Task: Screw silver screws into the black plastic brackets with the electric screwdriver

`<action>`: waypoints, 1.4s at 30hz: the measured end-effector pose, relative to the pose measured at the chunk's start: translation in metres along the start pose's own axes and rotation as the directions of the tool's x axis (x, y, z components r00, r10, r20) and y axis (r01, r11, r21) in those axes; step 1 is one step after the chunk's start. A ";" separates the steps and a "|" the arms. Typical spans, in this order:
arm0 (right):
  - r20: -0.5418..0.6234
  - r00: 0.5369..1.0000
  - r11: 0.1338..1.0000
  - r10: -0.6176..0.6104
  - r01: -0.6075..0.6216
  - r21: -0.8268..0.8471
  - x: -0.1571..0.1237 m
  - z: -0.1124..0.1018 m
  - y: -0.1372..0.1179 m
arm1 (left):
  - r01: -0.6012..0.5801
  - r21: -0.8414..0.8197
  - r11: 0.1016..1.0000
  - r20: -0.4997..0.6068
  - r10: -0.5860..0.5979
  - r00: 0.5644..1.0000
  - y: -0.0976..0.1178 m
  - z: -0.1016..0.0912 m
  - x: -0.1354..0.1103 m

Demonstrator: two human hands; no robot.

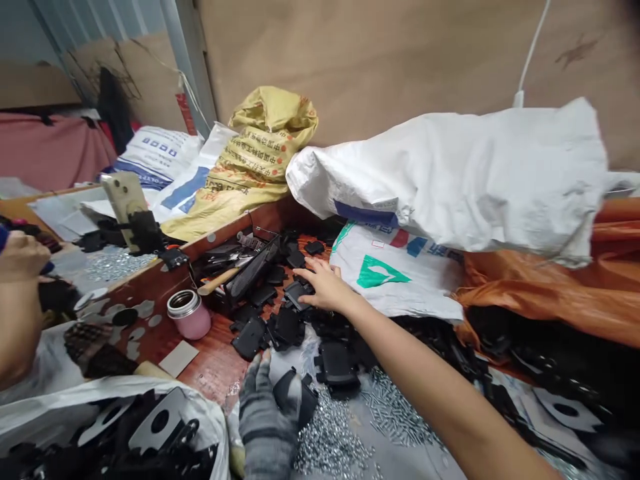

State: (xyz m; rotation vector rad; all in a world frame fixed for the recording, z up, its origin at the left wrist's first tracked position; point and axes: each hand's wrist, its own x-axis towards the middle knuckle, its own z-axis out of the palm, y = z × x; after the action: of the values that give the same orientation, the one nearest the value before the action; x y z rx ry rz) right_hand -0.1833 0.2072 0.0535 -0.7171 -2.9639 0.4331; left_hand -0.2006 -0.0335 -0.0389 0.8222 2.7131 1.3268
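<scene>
Grey knit glove on the left hand (265,427), closest to the camera, just in front of the heap of black plastic parts (290,327). Its fingers and thumb are closed around a black plastic part (296,397), holding it clear of the loose silver screws (330,433) just beneath.

The bare right hand (325,285) reaches over the heap from the right. Its fingers (320,273) are spread apart and flat, not clamped, and rest on a black plastic part (298,293) on top of the heap. The little finger side lies nearest the heap's middle; the fingertips lie just beside a crumpled white printed sack (395,273).

More silver screws (395,413) lie in front of the heap, toward the right. Left of the heap stand a pink insulated cup (190,313) and a black mesh basket (245,273) with a wooden-handled tool (215,281) in it. Further left, a co-worker's hand (20,257) is at the frame edge; its fingers are too cut off to read. A phone on a stand (123,203) is beyond that hand.

Behind the heap, a yellow woven sack (265,153) slumps against a plywood wall (380,60). To the right, a white woven sack (450,180) lies over an orange tarp (550,280).
</scene>
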 end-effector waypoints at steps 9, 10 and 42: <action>-0.536 0.823 0.950 0.187 -0.013 0.312 -0.150 -0.014 0.018 | -0.002 0.224 0.974 -0.008 0.004 1.000 0.034 0.031 0.068; -0.558 0.796 0.945 0.233 -0.050 0.324 -0.163 -0.006 0.025 | -0.042 0.195 0.980 -0.015 0.046 0.999 0.037 0.030 0.067; -0.638 0.744 0.922 0.200 0.077 0.380 -0.315 0.030 0.015 | 0.230 -0.697 0.680 0.581 0.346 0.737 0.102 0.029 -0.101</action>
State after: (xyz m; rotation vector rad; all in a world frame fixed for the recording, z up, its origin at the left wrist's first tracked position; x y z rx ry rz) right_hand 0.0999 0.0691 0.0227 -0.7278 -2.0945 0.5880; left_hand -0.0611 -0.0070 -0.0038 1.0127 1.3866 1.5328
